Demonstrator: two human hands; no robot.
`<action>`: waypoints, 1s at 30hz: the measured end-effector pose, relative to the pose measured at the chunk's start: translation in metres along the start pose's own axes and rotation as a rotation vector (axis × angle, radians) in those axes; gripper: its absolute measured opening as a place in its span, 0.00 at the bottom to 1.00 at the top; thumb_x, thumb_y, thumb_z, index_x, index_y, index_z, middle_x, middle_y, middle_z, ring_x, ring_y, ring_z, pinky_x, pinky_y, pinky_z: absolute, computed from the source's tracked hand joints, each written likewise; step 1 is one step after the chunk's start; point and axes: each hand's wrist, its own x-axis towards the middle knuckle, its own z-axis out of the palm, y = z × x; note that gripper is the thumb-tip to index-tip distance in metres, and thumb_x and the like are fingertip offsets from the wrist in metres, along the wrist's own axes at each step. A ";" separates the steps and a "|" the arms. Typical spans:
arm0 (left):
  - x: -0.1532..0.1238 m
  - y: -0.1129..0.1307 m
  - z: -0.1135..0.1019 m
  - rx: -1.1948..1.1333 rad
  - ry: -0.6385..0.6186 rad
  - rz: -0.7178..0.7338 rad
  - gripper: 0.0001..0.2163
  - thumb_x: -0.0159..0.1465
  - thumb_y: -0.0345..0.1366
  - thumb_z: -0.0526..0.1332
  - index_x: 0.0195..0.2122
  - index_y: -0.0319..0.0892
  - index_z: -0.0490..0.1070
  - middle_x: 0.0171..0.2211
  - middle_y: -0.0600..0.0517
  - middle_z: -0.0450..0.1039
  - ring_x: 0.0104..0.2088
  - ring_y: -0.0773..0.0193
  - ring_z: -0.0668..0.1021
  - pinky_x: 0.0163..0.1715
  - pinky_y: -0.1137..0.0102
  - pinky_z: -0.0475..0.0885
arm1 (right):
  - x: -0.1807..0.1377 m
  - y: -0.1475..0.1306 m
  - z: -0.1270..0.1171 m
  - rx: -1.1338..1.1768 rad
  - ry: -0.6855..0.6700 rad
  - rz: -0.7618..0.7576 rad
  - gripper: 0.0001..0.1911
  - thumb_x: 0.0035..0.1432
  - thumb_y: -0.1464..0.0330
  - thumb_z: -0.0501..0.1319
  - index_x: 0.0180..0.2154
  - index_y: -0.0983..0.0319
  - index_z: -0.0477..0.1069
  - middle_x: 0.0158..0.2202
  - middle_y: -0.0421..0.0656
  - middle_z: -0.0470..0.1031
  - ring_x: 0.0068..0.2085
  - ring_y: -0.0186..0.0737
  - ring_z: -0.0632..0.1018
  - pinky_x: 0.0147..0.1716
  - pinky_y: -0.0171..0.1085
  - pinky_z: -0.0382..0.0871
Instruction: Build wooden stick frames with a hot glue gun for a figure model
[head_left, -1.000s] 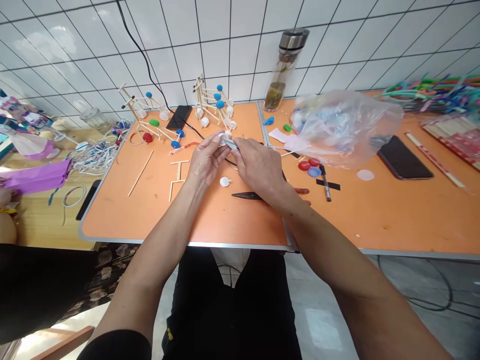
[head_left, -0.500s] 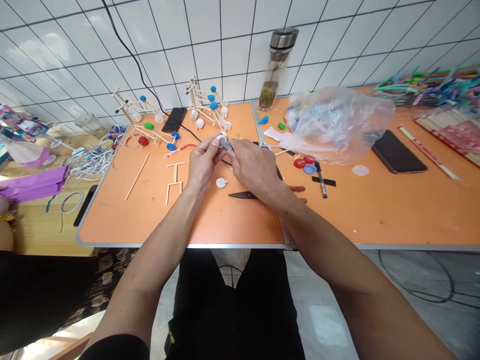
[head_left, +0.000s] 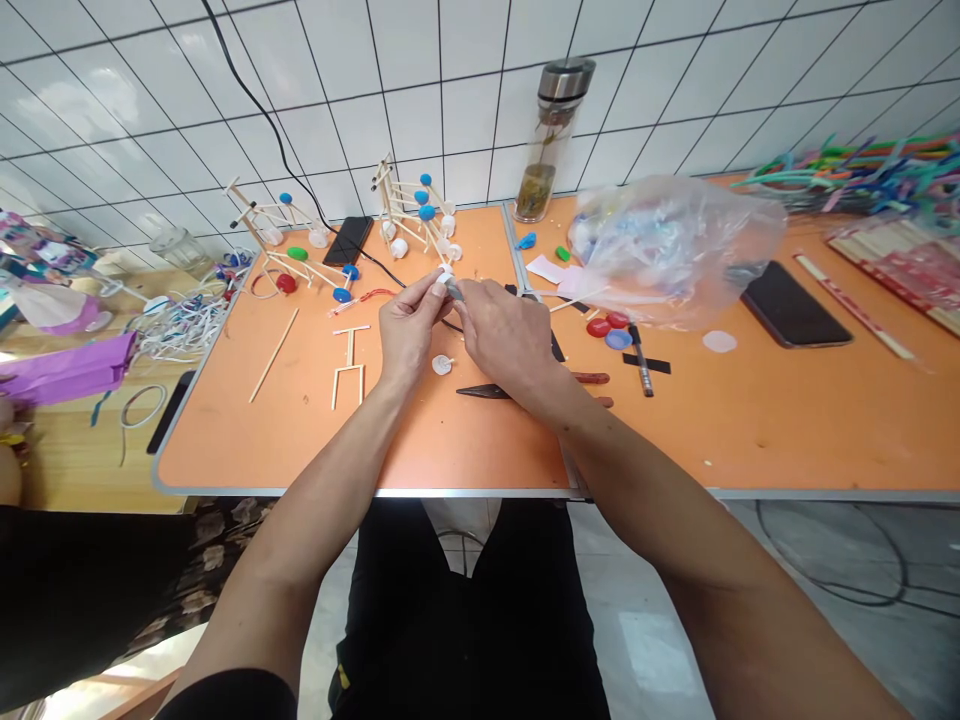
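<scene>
Both of my hands meet above the middle of the orange table (head_left: 315, 440). My left hand (head_left: 409, 325) pinches a small white bottle cap (head_left: 445, 275) between thumb and fingers. My right hand (head_left: 504, 335) is closed on a thin grey metal tool (head_left: 454, 290) whose tip touches that cap. Just below the hands, a second white cap (head_left: 442, 365) lies on the table, and a dark pair of scissors (head_left: 495, 391) sits partly under my right wrist. A small stick frame (head_left: 349, 365) rests left of my left hand.
Stick-and-cap models (head_left: 416, 215) stand at the back by a black phone (head_left: 349, 240) with its cable and a glass bottle (head_left: 551, 140). A clear plastic bag (head_left: 675, 245), loose red and blue caps (head_left: 609, 330), a marker (head_left: 640, 360) and another phone (head_left: 795, 318) lie right. Ribbons and purple paper (head_left: 67, 365) crowd the left.
The hands have stayed together at the same spot; the tool tip has moved slightly closer into the white cap. The view shifted a little between the earliest frame and now.
</scene>
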 end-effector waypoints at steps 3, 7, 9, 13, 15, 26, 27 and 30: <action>-0.002 -0.004 0.001 0.016 0.036 0.053 0.06 0.67 0.37 0.78 0.44 0.50 0.91 0.46 0.52 0.91 0.48 0.60 0.90 0.59 0.61 0.84 | -0.001 -0.002 0.004 0.004 0.023 -0.002 0.24 0.82 0.67 0.46 0.65 0.62 0.76 0.54 0.58 0.84 0.45 0.55 0.84 0.38 0.45 0.64; -0.004 -0.006 0.003 0.013 0.058 0.088 0.06 0.66 0.36 0.79 0.44 0.50 0.91 0.46 0.52 0.91 0.52 0.58 0.89 0.61 0.60 0.83 | 0.006 0.002 0.006 0.364 0.054 0.025 0.17 0.79 0.66 0.54 0.53 0.62 0.80 0.48 0.53 0.85 0.45 0.52 0.82 0.40 0.44 0.66; -0.005 -0.005 0.003 0.003 0.042 0.108 0.06 0.65 0.36 0.79 0.44 0.50 0.91 0.46 0.52 0.91 0.52 0.58 0.89 0.62 0.60 0.82 | 0.012 0.008 0.005 0.744 0.009 0.084 0.12 0.76 0.63 0.58 0.44 0.60 0.79 0.38 0.46 0.81 0.36 0.44 0.77 0.35 0.40 0.65; -0.005 -0.002 0.003 -0.017 -0.009 0.170 0.07 0.67 0.35 0.77 0.46 0.51 0.91 0.47 0.52 0.91 0.49 0.60 0.90 0.62 0.61 0.82 | 0.024 0.021 0.001 1.477 -0.429 0.262 0.12 0.70 0.57 0.63 0.40 0.59 0.74 0.27 0.33 0.62 0.23 0.31 0.51 0.23 0.34 0.46; -0.004 -0.002 0.003 -0.007 -0.003 0.175 0.07 0.68 0.34 0.76 0.46 0.51 0.91 0.46 0.52 0.91 0.47 0.61 0.90 0.61 0.61 0.82 | 0.025 0.021 0.001 1.515 -0.497 0.284 0.12 0.71 0.57 0.62 0.42 0.60 0.74 0.27 0.32 0.60 0.23 0.31 0.48 0.22 0.33 0.44; -0.004 -0.010 0.004 0.001 0.094 0.041 0.04 0.66 0.34 0.78 0.41 0.47 0.91 0.45 0.51 0.91 0.50 0.57 0.90 0.62 0.58 0.82 | 0.007 0.002 0.015 0.421 0.069 0.043 0.14 0.77 0.66 0.56 0.48 0.61 0.80 0.46 0.54 0.85 0.42 0.50 0.81 0.38 0.42 0.64; -0.005 -0.008 0.005 -0.006 0.080 0.055 0.04 0.66 0.34 0.78 0.42 0.47 0.91 0.45 0.51 0.91 0.51 0.57 0.90 0.62 0.58 0.82 | 0.010 0.006 0.013 0.630 0.044 0.083 0.12 0.76 0.63 0.59 0.43 0.60 0.79 0.40 0.50 0.83 0.38 0.46 0.78 0.36 0.40 0.64; -0.007 -0.003 0.006 -0.015 0.021 0.120 0.05 0.66 0.34 0.78 0.43 0.47 0.91 0.44 0.51 0.91 0.51 0.57 0.90 0.63 0.60 0.82 | 0.020 0.017 0.004 1.286 -0.253 0.230 0.14 0.70 0.56 0.66 0.35 0.58 0.72 0.27 0.35 0.67 0.23 0.33 0.58 0.25 0.35 0.52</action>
